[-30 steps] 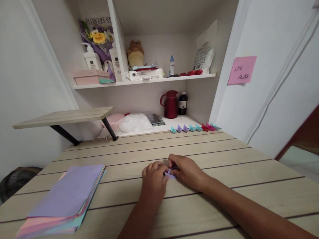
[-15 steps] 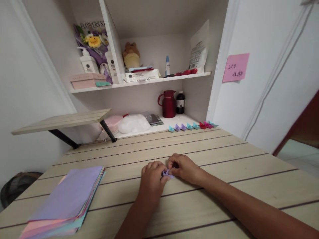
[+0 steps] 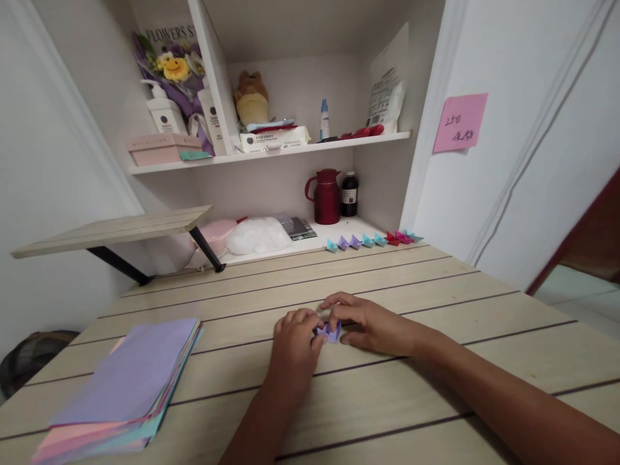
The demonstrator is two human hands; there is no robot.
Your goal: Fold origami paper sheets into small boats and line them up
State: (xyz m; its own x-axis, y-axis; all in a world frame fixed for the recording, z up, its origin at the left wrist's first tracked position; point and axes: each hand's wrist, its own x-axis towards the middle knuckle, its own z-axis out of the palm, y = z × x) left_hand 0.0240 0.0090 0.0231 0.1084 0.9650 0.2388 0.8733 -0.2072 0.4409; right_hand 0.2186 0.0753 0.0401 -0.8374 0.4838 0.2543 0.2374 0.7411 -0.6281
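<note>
A small purple folded paper boat (image 3: 331,333) rests on the wooden table between my hands. My left hand (image 3: 296,332) pinches its left side between thumb and fingers. At its right side is my right hand (image 3: 371,323), fingers apart, the bent index fingertip against or just over the paper and the thumb away from it. The fingers partly cover the boat's left and upper edges. On the left of the table lies a stack of coloured paper (image 3: 130,374), with a purple sheet on top.
Several small paper boats (image 3: 367,241) in blue, purple, red and pink line the table's back edge. Behind them stand a red jug (image 3: 327,197) and a dark bottle (image 3: 349,195). A raised wooden shelf (image 3: 116,229) on black legs occupies the back left.
My right hand's fingers have loosened from a pinch and spread, uncovering more of the purple boat, which looks more opened out. My left hand stays on it. The view has shifted slightly.
</note>
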